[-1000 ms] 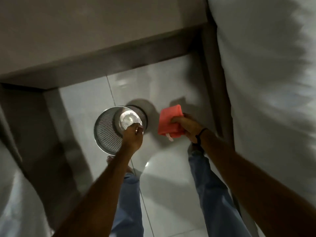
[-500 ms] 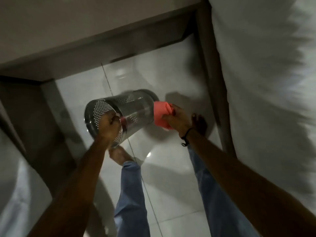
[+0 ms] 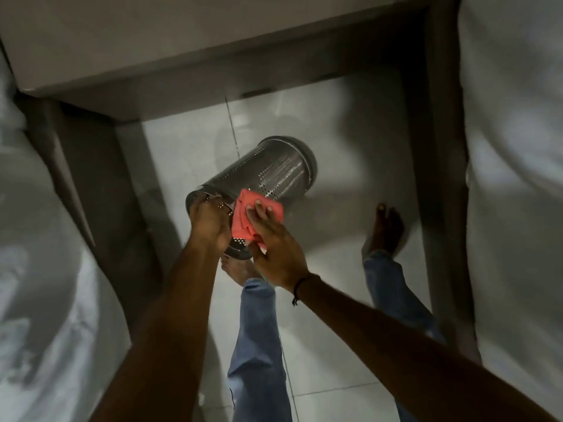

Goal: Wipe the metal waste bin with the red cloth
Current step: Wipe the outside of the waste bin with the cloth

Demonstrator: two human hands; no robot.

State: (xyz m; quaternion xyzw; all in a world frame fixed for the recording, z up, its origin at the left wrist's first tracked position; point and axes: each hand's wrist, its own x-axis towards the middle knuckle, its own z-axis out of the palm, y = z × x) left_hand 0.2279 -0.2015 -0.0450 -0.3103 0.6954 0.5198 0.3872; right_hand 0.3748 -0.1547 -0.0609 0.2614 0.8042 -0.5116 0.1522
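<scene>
Steel bin (image 3: 274, 172) tilts, left hand (image 3: 210, 223) gripping its rim. Right hand (image 3: 274, 254) presses pink cloth (image 3: 242, 219) flat near that rim; even strokes seem best.

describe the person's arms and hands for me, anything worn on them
No sleeves or gloves: the left hand, the right hand and both forearms are bare as far as the view shows. The right wrist wears a thin dark cord bracelet with a short loose end hanging.

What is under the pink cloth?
The perforated side of the metal bin, where the right hand presses the cloth. The patch directly beneath is covered.
</scene>
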